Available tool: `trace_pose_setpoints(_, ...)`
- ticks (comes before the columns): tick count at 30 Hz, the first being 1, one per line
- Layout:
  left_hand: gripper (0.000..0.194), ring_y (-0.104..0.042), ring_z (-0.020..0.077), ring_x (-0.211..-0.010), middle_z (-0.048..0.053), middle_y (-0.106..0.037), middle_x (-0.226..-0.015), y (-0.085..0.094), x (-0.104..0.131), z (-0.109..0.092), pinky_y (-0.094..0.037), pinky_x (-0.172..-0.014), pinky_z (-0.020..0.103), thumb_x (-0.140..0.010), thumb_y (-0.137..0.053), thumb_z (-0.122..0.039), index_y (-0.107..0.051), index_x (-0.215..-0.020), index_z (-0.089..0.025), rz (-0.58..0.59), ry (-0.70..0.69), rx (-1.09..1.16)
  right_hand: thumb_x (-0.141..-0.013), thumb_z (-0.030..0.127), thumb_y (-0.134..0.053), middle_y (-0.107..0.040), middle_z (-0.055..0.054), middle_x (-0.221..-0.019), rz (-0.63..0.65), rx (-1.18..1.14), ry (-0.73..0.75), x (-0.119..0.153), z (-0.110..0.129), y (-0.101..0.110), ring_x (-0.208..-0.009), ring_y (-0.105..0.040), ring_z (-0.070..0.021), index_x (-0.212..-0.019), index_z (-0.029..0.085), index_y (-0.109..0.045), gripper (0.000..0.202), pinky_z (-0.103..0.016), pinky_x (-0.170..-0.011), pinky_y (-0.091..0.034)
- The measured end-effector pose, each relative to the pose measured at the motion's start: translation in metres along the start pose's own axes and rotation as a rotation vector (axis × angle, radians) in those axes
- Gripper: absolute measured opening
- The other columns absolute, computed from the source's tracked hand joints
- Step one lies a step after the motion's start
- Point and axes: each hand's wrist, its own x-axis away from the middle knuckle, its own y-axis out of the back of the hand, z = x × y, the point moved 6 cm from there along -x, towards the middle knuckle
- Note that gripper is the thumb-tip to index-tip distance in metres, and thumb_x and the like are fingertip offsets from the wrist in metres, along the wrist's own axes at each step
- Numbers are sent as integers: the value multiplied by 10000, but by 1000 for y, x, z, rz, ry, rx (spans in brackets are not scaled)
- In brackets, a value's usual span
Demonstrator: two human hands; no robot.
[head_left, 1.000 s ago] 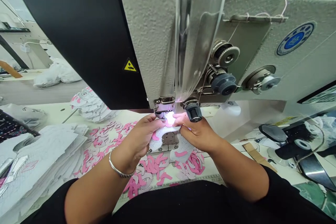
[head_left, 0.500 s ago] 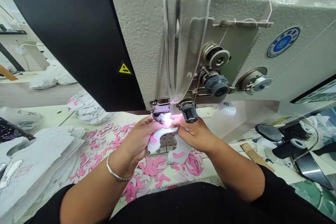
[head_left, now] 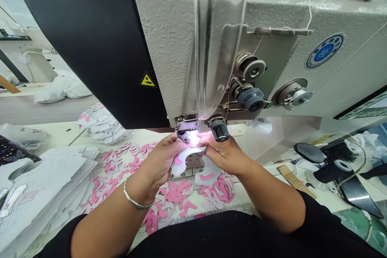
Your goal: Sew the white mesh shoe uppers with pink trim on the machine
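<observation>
A curved white textured fabric piece (head_left: 208,168) with pink patches lies under the lit needle area of a grey sewing machine (head_left: 166,48). My left hand (head_left: 163,155) pinches its left part, thumb on top, just beside the presser foot (head_left: 183,134). From the right, my right hand (head_left: 223,151) grips the piece with thumb and bent fingers near the needle. Glare from the lamp hides the needle tip and some fingertips. The arch of the fabric opens toward my body, with the metal plate (head_left: 193,162) visible inside it.
Many loose pink and white cut pieces (head_left: 178,191) spread over the table in front and left. Stacks of white fabric (head_left: 60,181) stand at the left, another pile (head_left: 104,125) behind. A black thread cone (head_left: 329,172) and a cardboard strip (head_left: 296,181) lie at the right.
The camera view has shifted slightly, so the machine head appears a little further right and lower. Both hands keep their hold, and the fabric shows almost no movement.
</observation>
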Motion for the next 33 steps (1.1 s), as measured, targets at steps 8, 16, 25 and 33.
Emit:
trace_pose_setpoints(8,198,-642,176,-663,34,-679,-794,3,1,-1,-536,-654,322,-739,-730,-266,-671,-908,-182,-17,-21,-125,-847,66,-485,-688,-36,-908,3,41,-5,2,-1,0,-1025,-644,-234,-934,226,-684,270,-430,-925,-503)
trace_pose_setpoints(16,290,-603,276,-1049,89,-673,-1051,-22,69,-33,-421,-967,470,-799,-709,-180,-634,-1079,-189,-389,-1178,-1294,-870,99,-492,-688,-28,-931,52,60,6,2,-2,-1,-1005,-634,-223,-985,246,-687,270,-435,-935,-491)
trace_pose_setpoints(25,230,-606,274,-973,102,-683,-1040,-39,65,-20,-417,-904,449,-856,-662,-177,-629,-1083,-161,-345,-1172,-1517,-917,131,-483,-697,-39,-933,63,58,53,0,1,2,-974,-643,-215,-1036,240,-701,271,-433,-929,-494)
trace_pose_setpoints(33,226,-596,271,-972,105,-679,-1049,-41,66,-18,-386,-934,458,-854,-658,-174,-646,-1079,-178,-375,-1170,-1542,-956,171,-471,-704,-25,-917,132,47,73,-2,-13,1,-912,-657,-180,-1027,279,-724,285,-369,-875,-523)
